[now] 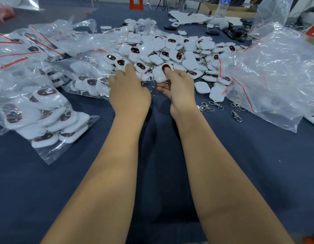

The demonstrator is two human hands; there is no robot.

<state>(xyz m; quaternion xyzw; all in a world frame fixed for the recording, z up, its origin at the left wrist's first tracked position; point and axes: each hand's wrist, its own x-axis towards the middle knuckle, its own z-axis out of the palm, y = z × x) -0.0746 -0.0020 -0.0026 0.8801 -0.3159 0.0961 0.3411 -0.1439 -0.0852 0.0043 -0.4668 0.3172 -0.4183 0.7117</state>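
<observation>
A big heap of white keychain fobs [170, 50] with dark red-rimmed oval faces lies on the dark blue tablecloth [161, 155]. My right hand [179, 88] grips one white fob [160, 73] at the heap's near edge, a finger across its dark face and the thumb below. My left hand [129, 92] reaches into the heap beside it, its fingertips among the fobs and a small clear bag [92, 85] of fobs; what the fingers hold is hidden.
Clear zip bags filled with fobs [41, 117] are stacked on the left. A pile of empty clear bags [275, 76] lies on the right. Loose metal clasps [221, 106] lie near it. Black fobs [230, 32], a water bottle [222, 6] and a cardboard box stand at the back.
</observation>
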